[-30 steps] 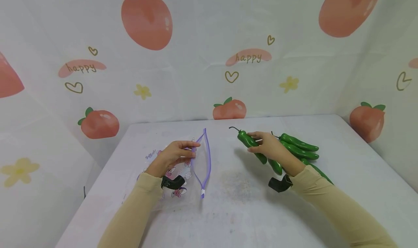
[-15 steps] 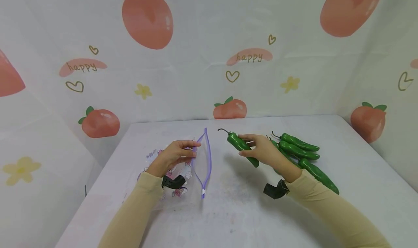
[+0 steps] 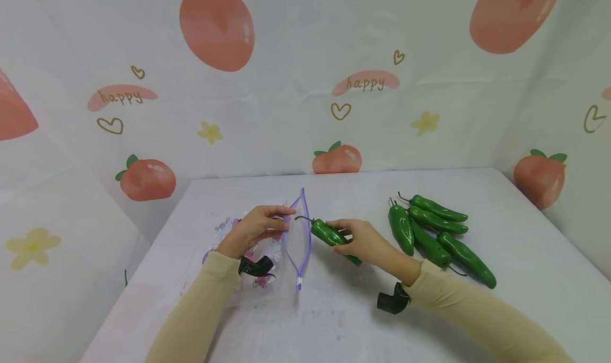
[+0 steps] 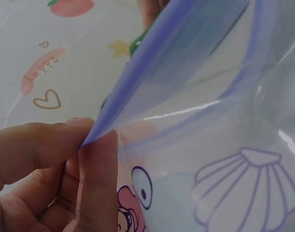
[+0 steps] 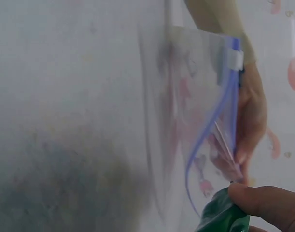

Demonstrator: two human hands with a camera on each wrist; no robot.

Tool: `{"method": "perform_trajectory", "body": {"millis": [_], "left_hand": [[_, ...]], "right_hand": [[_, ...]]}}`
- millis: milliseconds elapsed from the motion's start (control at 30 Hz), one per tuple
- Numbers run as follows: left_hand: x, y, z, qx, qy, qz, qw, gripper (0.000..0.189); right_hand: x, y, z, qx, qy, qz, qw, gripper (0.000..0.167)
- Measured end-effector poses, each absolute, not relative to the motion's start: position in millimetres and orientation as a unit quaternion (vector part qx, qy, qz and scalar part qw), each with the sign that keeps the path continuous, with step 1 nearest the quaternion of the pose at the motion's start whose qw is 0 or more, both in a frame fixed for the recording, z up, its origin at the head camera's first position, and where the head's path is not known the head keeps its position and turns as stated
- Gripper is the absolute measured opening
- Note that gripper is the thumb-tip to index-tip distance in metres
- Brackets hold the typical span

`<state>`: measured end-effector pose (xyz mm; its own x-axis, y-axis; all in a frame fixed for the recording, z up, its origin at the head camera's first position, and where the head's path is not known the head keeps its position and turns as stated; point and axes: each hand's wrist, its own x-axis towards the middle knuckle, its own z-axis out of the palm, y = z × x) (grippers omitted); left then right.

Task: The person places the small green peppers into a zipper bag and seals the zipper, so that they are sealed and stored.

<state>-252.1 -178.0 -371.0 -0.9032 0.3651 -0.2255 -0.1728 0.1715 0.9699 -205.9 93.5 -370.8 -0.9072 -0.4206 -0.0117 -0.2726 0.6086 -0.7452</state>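
My left hand [image 3: 258,229] pinches one edge of a clear zip bag [image 4: 186,125] printed with cartoon figures and a shell. The bag's purple zip rim [image 3: 308,241] gapes toward the right, with a white slider [image 5: 235,60] at its near end. In my right hand [image 3: 365,242] is a green chili pepper [image 3: 329,233], gripped between thumb and fingers. Its thin stem points left and reaches the bag's mouth in the head view. The right wrist view shows the thumb on the glossy pepper [image 5: 223,215], close to the purple rim.
Several more green chili peppers [image 3: 436,221] lie in a loose group on the right of the white table [image 3: 334,320]. A cloth wall [image 3: 286,124] with peach prints rises behind the table. Black wrist mounts [image 3: 393,299] stick out below both wrists.
My right hand has carried the green chili pepper leftward and slightly down, from beside the group to the bag's opening. The left hand and bag have stayed nearly still.
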Motion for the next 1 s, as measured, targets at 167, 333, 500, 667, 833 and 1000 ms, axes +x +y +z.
{"method": "perform_trajectory", "body": {"millis": [167,333,500,667,833,1000], "left_hand": [[-253,-178,-370,0.069,0.733,0.644,0.209,0.041],[-253,-177,-370,0.071,0.734,0.642,0.209,0.04],[-253,-177,-370,0.074,0.736,0.638,0.214,0.041],[-253,-176,-371,0.07,0.739,0.635,0.213,0.044],[-254,-176,-372,0.067,0.744,0.63,0.212,0.044],[-254,-176,-372,0.067,0.742,0.632,0.212,0.044]], "right_hand": [[-202,86,-379,-0.201,0.894,-0.388,0.104,0.055],[-201,81,-384,-0.216,0.896,-0.373,0.11,0.055],[-201,76,-384,-0.223,0.898,-0.361,0.119,0.053],[-201,72,-384,-0.236,0.899,-0.347,0.122,0.052],[-202,71,-384,-0.235,0.898,-0.351,0.121,0.05],[-205,70,-385,-0.245,0.9,-0.345,0.107,0.045]]}}
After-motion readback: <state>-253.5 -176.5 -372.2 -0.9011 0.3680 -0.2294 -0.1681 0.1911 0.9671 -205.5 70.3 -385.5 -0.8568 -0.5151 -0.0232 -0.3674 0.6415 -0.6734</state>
